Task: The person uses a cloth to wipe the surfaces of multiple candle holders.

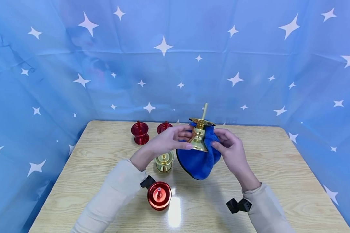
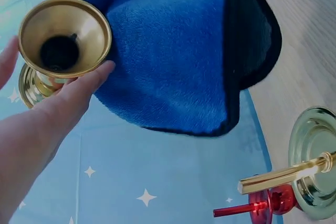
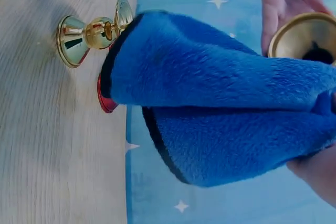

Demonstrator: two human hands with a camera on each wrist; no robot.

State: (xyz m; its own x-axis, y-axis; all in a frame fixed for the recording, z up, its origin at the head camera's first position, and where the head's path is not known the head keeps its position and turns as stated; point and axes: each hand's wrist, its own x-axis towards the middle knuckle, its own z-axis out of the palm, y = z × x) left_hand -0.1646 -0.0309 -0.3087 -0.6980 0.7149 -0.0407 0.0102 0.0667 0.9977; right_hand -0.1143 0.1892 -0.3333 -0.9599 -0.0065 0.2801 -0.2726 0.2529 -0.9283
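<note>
My left hand holds a shiny gold candle holder above the table, its thumb and fingers around the flared base. The holder leans slightly, with its dish and pale spike upward. Its hollow underside faces the left wrist view. In my right hand, a plush blue cloth with dark edging is pinched between thumb and fingers. The cloth lies behind and along the right side of the holder, its lower part hanging down. Folds of cloth hide some of the right fingers in the right wrist view.
On the wooden table stand a second gold candle holder, below the left hand, and two red candle holders at the back, one partly hidden. Another red candle holder is nearer, beside the left wrist. A starry blue curtain surrounds the table.
</note>
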